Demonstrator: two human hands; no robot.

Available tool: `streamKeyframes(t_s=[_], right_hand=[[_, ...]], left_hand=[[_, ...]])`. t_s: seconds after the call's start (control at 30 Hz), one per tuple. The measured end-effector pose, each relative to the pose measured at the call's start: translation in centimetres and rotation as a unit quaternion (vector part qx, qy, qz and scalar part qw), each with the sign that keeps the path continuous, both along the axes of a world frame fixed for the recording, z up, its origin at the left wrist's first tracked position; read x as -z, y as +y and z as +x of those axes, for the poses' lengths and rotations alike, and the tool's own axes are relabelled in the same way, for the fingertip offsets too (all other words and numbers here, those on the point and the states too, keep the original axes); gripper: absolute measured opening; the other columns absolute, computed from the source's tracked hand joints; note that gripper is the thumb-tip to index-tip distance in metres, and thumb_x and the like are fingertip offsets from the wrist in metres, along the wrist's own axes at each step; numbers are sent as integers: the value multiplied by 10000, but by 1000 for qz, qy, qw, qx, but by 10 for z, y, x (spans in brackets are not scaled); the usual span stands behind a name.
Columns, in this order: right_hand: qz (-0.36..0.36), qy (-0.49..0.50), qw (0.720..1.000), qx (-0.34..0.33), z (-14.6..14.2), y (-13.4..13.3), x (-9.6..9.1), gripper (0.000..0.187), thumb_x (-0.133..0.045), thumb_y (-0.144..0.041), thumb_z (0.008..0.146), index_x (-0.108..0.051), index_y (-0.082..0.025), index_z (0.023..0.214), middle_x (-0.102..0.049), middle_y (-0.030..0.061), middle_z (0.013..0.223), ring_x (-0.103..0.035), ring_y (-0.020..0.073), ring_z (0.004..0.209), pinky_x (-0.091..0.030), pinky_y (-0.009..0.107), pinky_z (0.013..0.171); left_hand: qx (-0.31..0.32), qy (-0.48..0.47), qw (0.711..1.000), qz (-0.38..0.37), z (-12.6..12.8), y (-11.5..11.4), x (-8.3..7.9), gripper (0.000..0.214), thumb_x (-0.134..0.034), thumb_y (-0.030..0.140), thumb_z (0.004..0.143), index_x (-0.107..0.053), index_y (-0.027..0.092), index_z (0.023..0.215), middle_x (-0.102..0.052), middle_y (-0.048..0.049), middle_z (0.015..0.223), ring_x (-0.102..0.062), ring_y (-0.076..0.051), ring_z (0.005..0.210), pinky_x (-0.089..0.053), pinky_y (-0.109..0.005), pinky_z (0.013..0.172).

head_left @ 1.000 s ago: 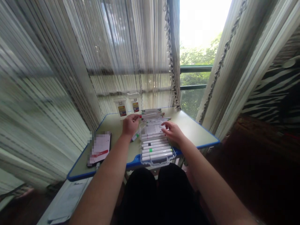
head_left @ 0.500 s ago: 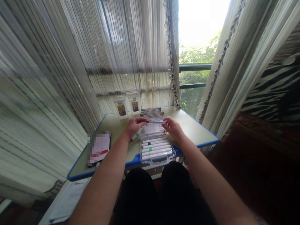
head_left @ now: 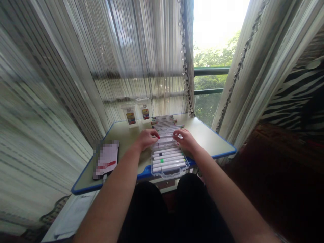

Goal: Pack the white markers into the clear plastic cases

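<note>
A pale, blue-edged tabletop (head_left: 207, 135) carries a clear marker case (head_left: 170, 173) at its near edge, loose markers (head_left: 164, 122) behind it, two small tubs (head_left: 131, 115) at the back, and a flat device (head_left: 106, 159) to the left.

Daylight came from the open window (head_left: 215, 30) beyond and to the right of my fingers (head_left: 155, 134), and its upper part was blown out to pure white. The sheer curtain (head_left: 141, 60) straight beyond my fingertips glowed, lit from behind. The tabletop (head_left: 121, 135) just left of them was evenly lit. Nearer than my fingers, the lap and floor sank to near black. Far left of them, the curtain folds smeared and bowed with wide-angle distortion. The marker (head_left: 167, 136) between my left hand (head_left: 147, 138) and right hand (head_left: 186, 140) looked small and soft. A pixelated patch (head_left: 106, 159) sat near-left of them.
</note>
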State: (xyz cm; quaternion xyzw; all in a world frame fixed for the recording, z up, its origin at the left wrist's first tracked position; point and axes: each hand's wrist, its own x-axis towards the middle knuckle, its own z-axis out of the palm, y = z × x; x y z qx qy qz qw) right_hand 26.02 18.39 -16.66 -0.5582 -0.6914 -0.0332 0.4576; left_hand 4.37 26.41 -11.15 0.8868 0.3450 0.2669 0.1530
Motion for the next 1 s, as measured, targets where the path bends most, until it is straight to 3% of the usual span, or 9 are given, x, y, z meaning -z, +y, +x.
streamKeyframes(t_s=[0.17,0.63,1.0], right_hand=[[-2,-47,999,13,2,1,3,69,-662,-238,778,-711,-214,820,-642,64,928,-555,200,906,-347,373,932],[-11,-30,999,41,2,1,3,72,-675,-267,776,-735,-238,803,-626,55,905,-551,211,933,-340,392,935],[-10,-27,999,36,2,0,1,69,-682,-177,723,-716,-231,748,-625,42,880,-560,202,893,-352,382,929]], left_hand=[[9,64,998,11,0,0,1,155,-589,217,639,-718,195,722,-662,-4,739,-563,-148,714,-428,-249,665],[32,74,997,-4,1,0,1,211,-549,201,621,-722,192,742,-671,-35,773,-567,-171,741,-457,-282,702],[54,63,996,17,0,1,1,194,-558,189,623,-737,192,698,-664,-41,786,-563,-170,776,-455,-274,726]])
